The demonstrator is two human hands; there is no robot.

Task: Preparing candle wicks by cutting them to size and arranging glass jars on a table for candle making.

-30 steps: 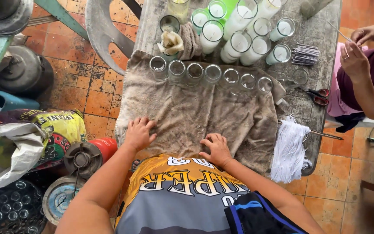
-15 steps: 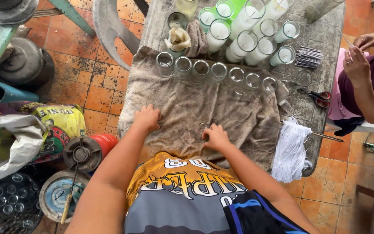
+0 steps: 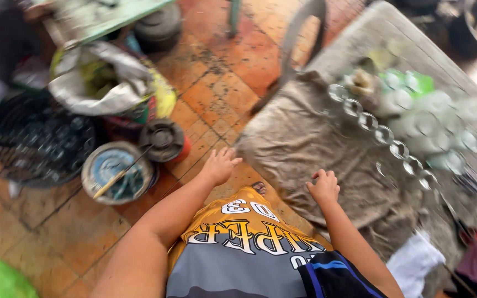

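Note:
The view is blurred and tilted to the left. My left hand (image 3: 219, 164) hangs in the air over the tiled floor, just off the near left corner of the table, fingers spread and holding nothing. My right hand (image 3: 323, 186) rests on the near edge of the brown cloth (image 3: 310, 149) that covers the table, fingers loosely curled, empty. A row of several empty clear glasses (image 3: 385, 135) stands along the far side of the cloth. Behind them are glasses filled with white wax (image 3: 432, 118).
On the floor to the left lie a round tin with a stick in it (image 3: 118, 172), a red cylinder with a dark burner top (image 3: 164, 139), a black crate of glasses (image 3: 40, 138) and a grey sack (image 3: 103, 83). A bundle of white wicks (image 3: 415, 259) hangs at the table's right.
The camera has swung left and down towards the floor. My left hand has lifted off the cloth and moved left past the table edge. My right hand has stayed on the cloth.

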